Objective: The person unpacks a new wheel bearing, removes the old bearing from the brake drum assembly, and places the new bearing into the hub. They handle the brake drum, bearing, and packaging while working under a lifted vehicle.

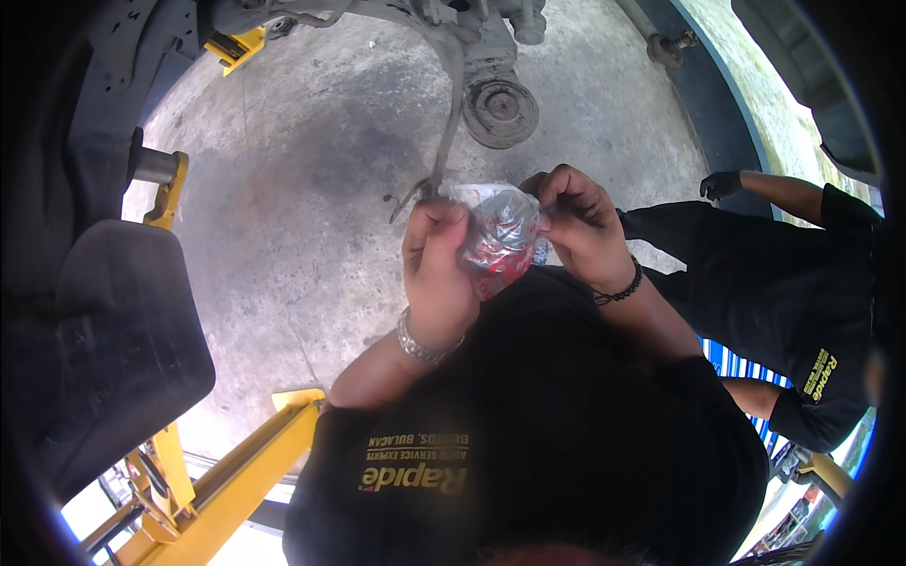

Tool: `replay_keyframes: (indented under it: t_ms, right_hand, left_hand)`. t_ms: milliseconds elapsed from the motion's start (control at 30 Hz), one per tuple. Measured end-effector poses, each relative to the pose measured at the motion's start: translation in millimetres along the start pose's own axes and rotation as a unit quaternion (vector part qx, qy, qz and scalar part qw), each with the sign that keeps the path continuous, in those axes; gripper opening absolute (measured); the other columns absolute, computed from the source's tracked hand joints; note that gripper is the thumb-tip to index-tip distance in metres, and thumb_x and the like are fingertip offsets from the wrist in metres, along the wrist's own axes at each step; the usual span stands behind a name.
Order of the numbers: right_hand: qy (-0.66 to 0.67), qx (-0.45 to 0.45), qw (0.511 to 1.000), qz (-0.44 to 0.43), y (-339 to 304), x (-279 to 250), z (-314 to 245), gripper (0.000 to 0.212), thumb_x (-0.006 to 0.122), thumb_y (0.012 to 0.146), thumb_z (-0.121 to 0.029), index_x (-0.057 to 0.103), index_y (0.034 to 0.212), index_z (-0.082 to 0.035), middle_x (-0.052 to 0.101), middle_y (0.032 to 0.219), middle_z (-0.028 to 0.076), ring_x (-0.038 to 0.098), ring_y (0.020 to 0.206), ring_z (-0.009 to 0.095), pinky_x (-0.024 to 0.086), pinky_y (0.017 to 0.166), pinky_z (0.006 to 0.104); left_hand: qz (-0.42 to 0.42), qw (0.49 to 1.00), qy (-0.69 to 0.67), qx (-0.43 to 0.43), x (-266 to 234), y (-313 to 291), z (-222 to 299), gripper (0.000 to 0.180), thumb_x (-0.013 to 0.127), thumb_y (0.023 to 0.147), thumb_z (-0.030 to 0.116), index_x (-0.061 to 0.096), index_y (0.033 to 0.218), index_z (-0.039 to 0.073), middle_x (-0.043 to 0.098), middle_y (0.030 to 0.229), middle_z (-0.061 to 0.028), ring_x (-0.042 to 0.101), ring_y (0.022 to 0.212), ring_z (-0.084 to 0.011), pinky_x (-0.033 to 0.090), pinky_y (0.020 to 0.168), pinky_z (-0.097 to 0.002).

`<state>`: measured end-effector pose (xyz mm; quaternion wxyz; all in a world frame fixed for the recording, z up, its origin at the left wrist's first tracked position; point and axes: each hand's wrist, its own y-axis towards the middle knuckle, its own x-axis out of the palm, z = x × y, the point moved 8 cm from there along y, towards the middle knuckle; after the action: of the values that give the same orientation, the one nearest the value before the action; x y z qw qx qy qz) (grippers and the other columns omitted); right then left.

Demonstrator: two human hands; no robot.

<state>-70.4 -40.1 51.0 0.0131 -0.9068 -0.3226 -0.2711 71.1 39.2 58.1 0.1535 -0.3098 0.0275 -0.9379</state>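
Between my two hands, in front of my chest, is a clear plastic bag (505, 231) with red printing. Something grey or silvery shows through the plastic, but its kind is hard to make out. My left hand (439, 250) pinches the bag's left edge between thumb and bent fingers. At the upper right edge, my right hand (583, 222) grips the plastic with thumb and fingertips. Just beyond the bag hangs a round, dirty metal and rubber part (501, 111) on the vehicle's underside.
Vehicle underbody parts hang overhead at the top and left, with a dark panel (132, 321) close on the left. A yellow lift arm (231, 472) reaches in at lower left. A co-worker in black (774, 274) stands at right, one hand dark-gloved. Stained concrete floor (302, 189) lies below.
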Motion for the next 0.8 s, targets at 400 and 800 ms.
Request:
replay_keyframes:
  t_ms: [400, 800]
  right_hand:
    - [0.073, 0.025, 0.997, -0.003, 3, 3, 26, 0.016, 0.067, 0.091, 0.003, 0.059, 0.103, -0.005, 0.071, 0.113, 0.017, 0.068, 0.105, 0.023, 0.054, 0.091, 0.037]
    - [0.266, 0.204, 0.942, 0.005, 70, -34, 95, 0.041, 0.042, 0.11, -0.04, 0.059, 0.123, -0.005, 0.069, 0.11, 0.014, 0.069, 0.091, 0.024, 0.055, 0.078, 0.0346]
  left_hand:
    - [0.062, 0.997, -0.004, 0.034, -22, -7, -1, 0.026, 0.048, 0.105, 0.028, 0.055, 0.114, 0.005, 0.069, 0.116, -0.0169, 0.073, 0.1, -0.0295, 0.06, 0.091, -0.0437]
    - [0.106, 0.992, 0.064, -0.031, -35, -15, -22, 0.034, 0.047, 0.103, 0.036, 0.053, 0.121, 0.008, 0.068, 0.111, -0.0161, 0.075, 0.093, -0.0328, 0.066, 0.073, -0.0463]
